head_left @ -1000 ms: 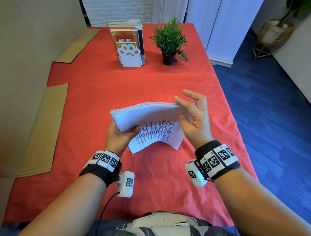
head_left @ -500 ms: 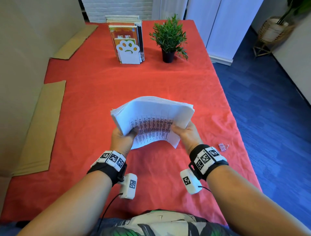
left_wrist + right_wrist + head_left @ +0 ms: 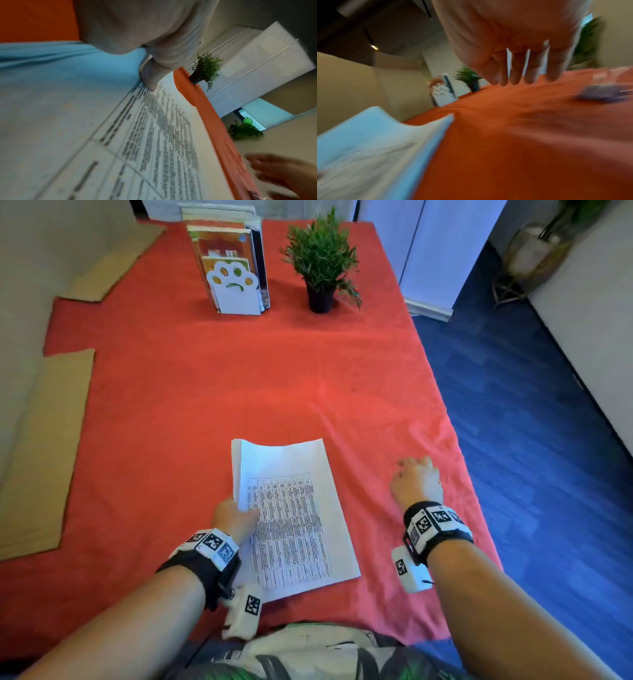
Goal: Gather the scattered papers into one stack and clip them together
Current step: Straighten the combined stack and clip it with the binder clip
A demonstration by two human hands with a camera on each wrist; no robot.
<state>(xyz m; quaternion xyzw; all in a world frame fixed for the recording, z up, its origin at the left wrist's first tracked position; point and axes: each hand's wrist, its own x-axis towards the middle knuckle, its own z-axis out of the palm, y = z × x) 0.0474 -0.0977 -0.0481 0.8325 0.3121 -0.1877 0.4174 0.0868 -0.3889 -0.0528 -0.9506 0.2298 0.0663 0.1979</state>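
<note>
From the head view, the paper stack (image 3: pixel 291 515) lies at lower centre on the red tablecloth (image 3: pixel 239 388), the left hand (image 3: pixel 233 517) pinching its left edge, while the right hand (image 3: pixel 416 479) reaches palm-down at right. The left wrist view shows the thumb pressed onto the printed sheet. In the blurred right wrist view, straight, empty fingers (image 3: pixel 515 70) point down at the cloth, a purple clip (image 3: pixel 600 93) at right.

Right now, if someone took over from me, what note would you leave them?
Left hand: holds the paper stack by its left edge, thumb on top; the stack lies on the red tablecloth.
Right hand: fingers out, holding nothing, low over the cloth right of the stack, close to a binder clip that is blurred in the right wrist view.
Done: papers gathered into one stack, a lower sheet sticking out at the left.
Left: pick up the clip and clamp it on the stack.
</note>
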